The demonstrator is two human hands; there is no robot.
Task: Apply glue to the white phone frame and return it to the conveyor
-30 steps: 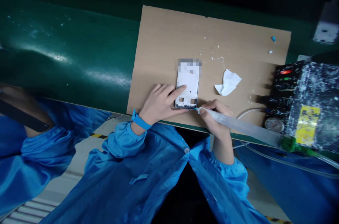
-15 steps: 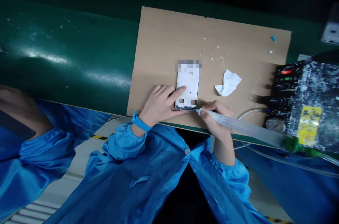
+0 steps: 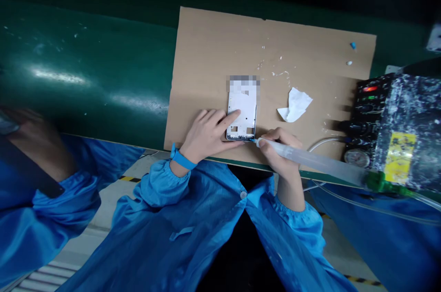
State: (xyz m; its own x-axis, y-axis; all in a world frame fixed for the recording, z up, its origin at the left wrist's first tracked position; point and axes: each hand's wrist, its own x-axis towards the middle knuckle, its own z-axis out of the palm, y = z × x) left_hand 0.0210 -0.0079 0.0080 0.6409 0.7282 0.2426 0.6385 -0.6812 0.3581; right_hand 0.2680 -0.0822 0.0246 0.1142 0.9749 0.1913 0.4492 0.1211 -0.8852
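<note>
A phone frame (image 3: 245,110), pale with dark edges and square cut-outs at its near end, lies flat on a brown cardboard sheet (image 3: 206,48). My left hand (image 3: 204,134) holds it steady: the index finger presses on its face, the thumb lies along the near edge, and the other fingers rest at its left side. A translucent glue-dispensing syringe (image 3: 317,159) with a blue tip is gripped by my right hand (image 3: 279,147). Its tip touches or nearly touches the frame's near right corner; the exact contact is too small to make out.
Crumpled white paper (image 3: 295,105) lies right of the frame. A smeared black dispenser box (image 3: 396,122) with gauge and knobs stands at the right, with clear tubing (image 3: 375,211) below. Blue and white bits dot the cardboard's far right. At the left is another person's arm (image 3: 44,145).
The view has shifted slightly. The syringe tip stays by the frame's near right corner, perhaps a little further left along the edge. The other person's arm at the left has moved.
</note>
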